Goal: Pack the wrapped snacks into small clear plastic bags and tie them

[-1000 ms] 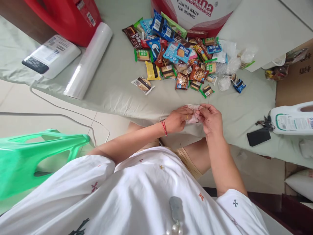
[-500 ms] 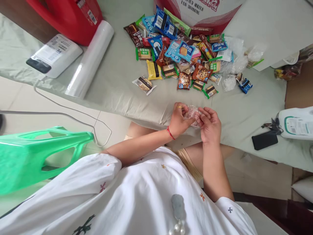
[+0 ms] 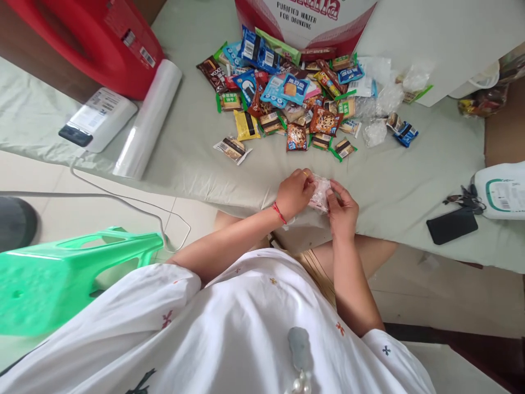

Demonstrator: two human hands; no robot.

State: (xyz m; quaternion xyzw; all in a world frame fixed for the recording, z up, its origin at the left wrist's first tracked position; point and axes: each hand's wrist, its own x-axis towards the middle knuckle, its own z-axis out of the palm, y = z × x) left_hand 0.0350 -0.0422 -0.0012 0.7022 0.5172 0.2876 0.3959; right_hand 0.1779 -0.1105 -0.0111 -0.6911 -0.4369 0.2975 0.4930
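Both of my hands grip a small clear plastic packet (image 3: 320, 192) at the near edge of the green-covered table (image 3: 197, 142). My left hand (image 3: 294, 192), with a red cord at the wrist, pinches the packet's left side. My right hand (image 3: 342, 210) closes on its right side. What is inside the packet is hard to make out. Just beyond my hands lies a heap of wrapped snacks (image 3: 291, 93), with one loose brown-and-white snack packet (image 3: 232, 148) to the left of it.
A roll of clear film (image 3: 148, 118), a white device (image 3: 98, 118) and a red container (image 3: 98, 38) sit at the left. A red-and-white water carton (image 3: 305, 22) stands behind the heap. A black phone (image 3: 451, 225), keys and a white jug (image 3: 502, 190) lie right. A green stool (image 3: 74, 273) stands on the floor.
My hands have stayed together on the packet, turning and working it; the left hand has curled over its top. The view has shifted slightly.
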